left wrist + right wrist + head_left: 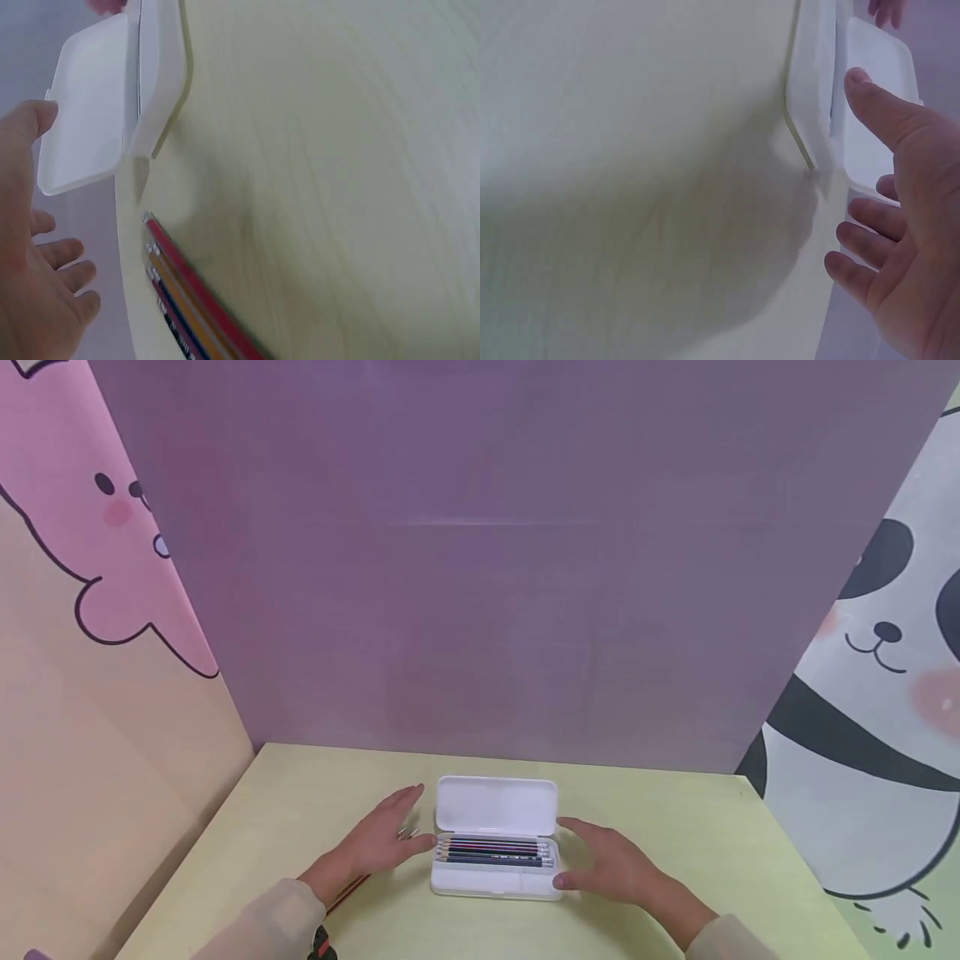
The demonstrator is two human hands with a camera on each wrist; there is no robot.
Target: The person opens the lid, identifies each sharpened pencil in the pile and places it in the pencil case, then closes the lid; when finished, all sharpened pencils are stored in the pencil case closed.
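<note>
A white pencil case [472,882] lies on the table with its lid [497,804] raised toward the back. In its base, several dark pencils [491,852] lie side by side, eraser ends to the right. My left hand [382,837] is at the case's left side, fingers spread and holding nothing. On the other side, my right hand [611,862] has its thumb and fingers apart near the right edge; whether they touch the case I cannot tell. Several loose pencils [199,292], red, orange and dark, lie below my left hand, partly hidden by it in the head view.
The pale yellow table [645,802] ends at a purple panel [495,610] behind it. A pink cartoon figure [90,502] is on the left wall and a panda picture [885,710] on the right. A small black and red object [322,943] sits by the left sleeve.
</note>
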